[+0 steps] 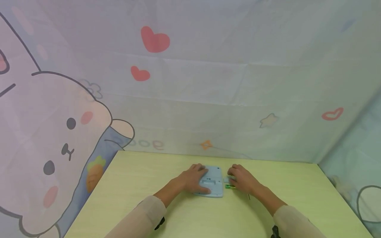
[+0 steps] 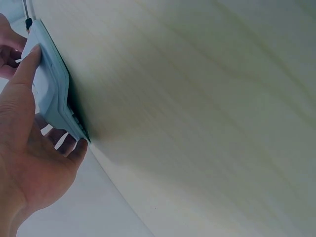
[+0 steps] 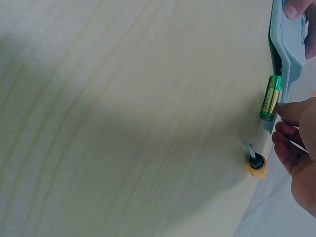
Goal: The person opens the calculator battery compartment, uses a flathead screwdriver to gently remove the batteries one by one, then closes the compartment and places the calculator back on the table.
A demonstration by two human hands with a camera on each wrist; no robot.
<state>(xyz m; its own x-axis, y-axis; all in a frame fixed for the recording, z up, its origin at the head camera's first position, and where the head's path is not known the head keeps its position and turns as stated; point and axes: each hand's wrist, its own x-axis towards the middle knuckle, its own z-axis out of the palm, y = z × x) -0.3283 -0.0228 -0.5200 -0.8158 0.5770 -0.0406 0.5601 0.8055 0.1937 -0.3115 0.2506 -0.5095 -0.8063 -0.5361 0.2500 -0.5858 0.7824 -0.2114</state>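
Note:
A light-blue calculator lies back side up on the table, its battery compartment uncovered. My left hand grips it from the left, the thumb on its near part and the other fingers over its far part. Just right of the calculator, the thumb and fingers of my right hand pinch the small light-blue battery cover, whose right end they hide. A green-and-gold battery lies right beside those fingertips. Near the same hand is a small screwdriver with a black and orange handle.
The pale wooden table meets a printed cloth backdrop along its back edge. A dark loop of cable shows beyond the right edge. Both sleeves reach in from the front.

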